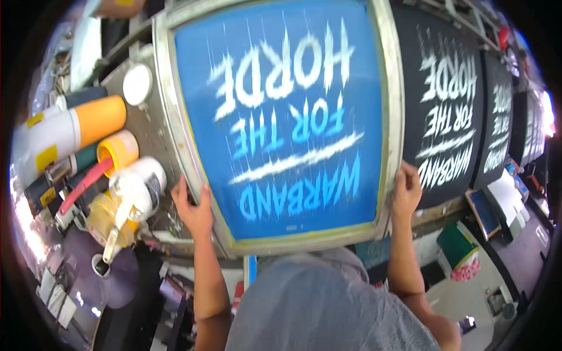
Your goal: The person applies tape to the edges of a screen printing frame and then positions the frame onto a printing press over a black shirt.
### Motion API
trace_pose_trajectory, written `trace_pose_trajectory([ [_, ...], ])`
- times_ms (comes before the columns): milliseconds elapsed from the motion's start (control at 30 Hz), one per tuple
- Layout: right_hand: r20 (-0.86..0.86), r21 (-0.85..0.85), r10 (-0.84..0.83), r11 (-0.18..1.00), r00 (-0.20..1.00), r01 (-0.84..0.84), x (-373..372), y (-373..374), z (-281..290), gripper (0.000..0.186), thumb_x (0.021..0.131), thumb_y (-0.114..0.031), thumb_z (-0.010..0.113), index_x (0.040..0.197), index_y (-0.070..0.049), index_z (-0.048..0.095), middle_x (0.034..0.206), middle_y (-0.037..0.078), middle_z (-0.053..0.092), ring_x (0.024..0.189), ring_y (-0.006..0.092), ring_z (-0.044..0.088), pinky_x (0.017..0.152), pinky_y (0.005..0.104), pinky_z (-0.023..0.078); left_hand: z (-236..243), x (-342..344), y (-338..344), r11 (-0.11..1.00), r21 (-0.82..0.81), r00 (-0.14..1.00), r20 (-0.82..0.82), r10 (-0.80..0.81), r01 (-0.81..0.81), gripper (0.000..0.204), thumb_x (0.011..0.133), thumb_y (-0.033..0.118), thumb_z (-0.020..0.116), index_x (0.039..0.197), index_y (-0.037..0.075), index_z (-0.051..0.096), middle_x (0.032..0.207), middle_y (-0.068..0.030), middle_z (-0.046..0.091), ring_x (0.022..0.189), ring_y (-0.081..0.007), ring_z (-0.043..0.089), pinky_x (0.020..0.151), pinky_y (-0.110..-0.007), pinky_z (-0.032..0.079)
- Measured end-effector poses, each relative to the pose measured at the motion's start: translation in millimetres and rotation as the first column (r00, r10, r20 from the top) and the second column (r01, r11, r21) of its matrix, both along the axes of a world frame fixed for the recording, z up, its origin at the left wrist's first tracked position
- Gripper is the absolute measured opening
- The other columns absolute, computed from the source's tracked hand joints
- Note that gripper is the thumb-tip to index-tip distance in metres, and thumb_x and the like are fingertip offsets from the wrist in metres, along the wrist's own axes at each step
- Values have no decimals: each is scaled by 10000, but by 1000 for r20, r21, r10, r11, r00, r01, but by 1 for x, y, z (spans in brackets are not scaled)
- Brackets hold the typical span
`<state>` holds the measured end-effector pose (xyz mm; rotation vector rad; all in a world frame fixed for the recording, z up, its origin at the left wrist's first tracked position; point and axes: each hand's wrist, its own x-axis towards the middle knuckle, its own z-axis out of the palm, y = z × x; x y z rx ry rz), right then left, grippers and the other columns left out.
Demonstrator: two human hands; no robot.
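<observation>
Grey shirt (316, 304) sits behind our right hand (406, 188), which pinches the screen frame (394, 105); left hand (196, 214) spreads at opposite edge, grip unclear. Likely steadying both sides.

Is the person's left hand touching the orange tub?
Apart: the head view shows a plain gap from the left hand to the orange tub, with a white container partly between.
</observation>
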<state>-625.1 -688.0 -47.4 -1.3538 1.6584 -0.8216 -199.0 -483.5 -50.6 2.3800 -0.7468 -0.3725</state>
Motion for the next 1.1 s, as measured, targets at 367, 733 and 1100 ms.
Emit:
trace_pose_trajectory([
  [367, -155, 48, 26, 999, 988, -19, 1, -15, 1, 234, 962, -67, 631, 1172, 7, 703, 992, 41, 629, 870, 105, 578, 748, 237, 456, -2, 7, -30, 999, 13, 997, 67, -42, 41, 646, 829, 177, 792, 1381, -31, 530, 1205, -154, 538, 1111, -292, 547, 987, -388, 437],
  [733, 14, 13, 128, 992, 992, -128, -6, -13, -7, 293, 1017, -115, 574, 1262, 41, 621, 1125, 35, 635, 1040, 120, 577, 950, 261, 433, -11, 17, -20, 1000, -14, 1000, -8, -7, 7, 679, 795, 180, 829, 1385, -13, 553, 1172, -90, 549, 1000, -202, 524, 918, -324, 433],
  [1100, -139, 16, 174, 985, 975, -174, -10, -15, -2, 309, 996, -157, 607, 1224, 47, 651, 1128, 62, 640, 1075, 156, 566, 994, 297, 400, -9, 15, -19, 989, -145, 977, -211, 4, -36, 570, 887, 89, 736, 1403, -39, 529, 1257, -68, 531, 1163, -183, 540, 1025, -308, 404],
])
